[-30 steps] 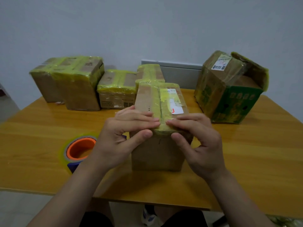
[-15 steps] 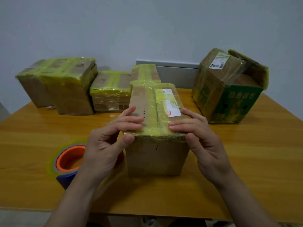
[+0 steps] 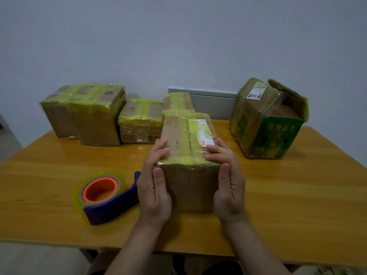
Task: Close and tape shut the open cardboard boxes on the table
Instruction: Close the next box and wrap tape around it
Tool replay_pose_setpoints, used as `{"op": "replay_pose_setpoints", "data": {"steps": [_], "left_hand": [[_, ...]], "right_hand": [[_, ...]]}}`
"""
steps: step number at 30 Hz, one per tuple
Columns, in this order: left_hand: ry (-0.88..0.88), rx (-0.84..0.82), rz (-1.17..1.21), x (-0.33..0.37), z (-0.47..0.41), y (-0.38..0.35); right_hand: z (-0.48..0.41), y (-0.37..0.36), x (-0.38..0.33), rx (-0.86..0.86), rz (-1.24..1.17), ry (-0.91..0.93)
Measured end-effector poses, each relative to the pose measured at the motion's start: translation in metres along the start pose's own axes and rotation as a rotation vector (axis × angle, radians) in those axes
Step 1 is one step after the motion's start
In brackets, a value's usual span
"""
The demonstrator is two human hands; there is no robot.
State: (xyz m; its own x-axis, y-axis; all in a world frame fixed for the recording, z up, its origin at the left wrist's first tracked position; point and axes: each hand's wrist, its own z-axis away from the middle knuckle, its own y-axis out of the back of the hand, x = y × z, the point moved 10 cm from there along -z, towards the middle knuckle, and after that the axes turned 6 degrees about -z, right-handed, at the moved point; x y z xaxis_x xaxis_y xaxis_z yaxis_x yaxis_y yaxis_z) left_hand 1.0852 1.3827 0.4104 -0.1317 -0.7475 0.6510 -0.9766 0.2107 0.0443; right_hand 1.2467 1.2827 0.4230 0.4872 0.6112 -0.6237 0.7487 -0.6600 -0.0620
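A closed cardboard box (image 3: 188, 187) with yellow tape along its top seam stands in the middle of the table. My left hand (image 3: 154, 187) grips its left side, fingers over the top edge, thumb on the front face. My right hand (image 3: 229, 185) grips the right side the same way. A tape dispenser (image 3: 105, 197) with an orange core and blue handle lies on the table left of my left hand. At the back right, a green-printed cardboard box (image 3: 266, 133) stands with its top flaps open.
Three taped boxes stand along the back: a large one (image 3: 89, 114) at the left, a small one (image 3: 139, 124) beside it, another (image 3: 177, 101) behind the held box. The wooden table (image 3: 297, 195) ends near my body; a grey wall is behind.
Both hands slid from the top seam outward to the box's sides. My view has moved back a little, and the box sits further from the edge.
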Motion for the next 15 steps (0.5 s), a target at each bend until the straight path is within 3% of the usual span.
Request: {"op": "replay_pose_setpoints", "data": {"steps": [10,15], "left_hand": [[0.123,0.142,0.064,0.0,-0.002,0.007],[0.1,0.097,0.057,0.006,0.0,0.011]], "right_hand": [[0.002,0.0,0.006,0.04,-0.11,-0.113],[0.0,0.005,0.003,-0.046,-0.163,-0.182]]}}
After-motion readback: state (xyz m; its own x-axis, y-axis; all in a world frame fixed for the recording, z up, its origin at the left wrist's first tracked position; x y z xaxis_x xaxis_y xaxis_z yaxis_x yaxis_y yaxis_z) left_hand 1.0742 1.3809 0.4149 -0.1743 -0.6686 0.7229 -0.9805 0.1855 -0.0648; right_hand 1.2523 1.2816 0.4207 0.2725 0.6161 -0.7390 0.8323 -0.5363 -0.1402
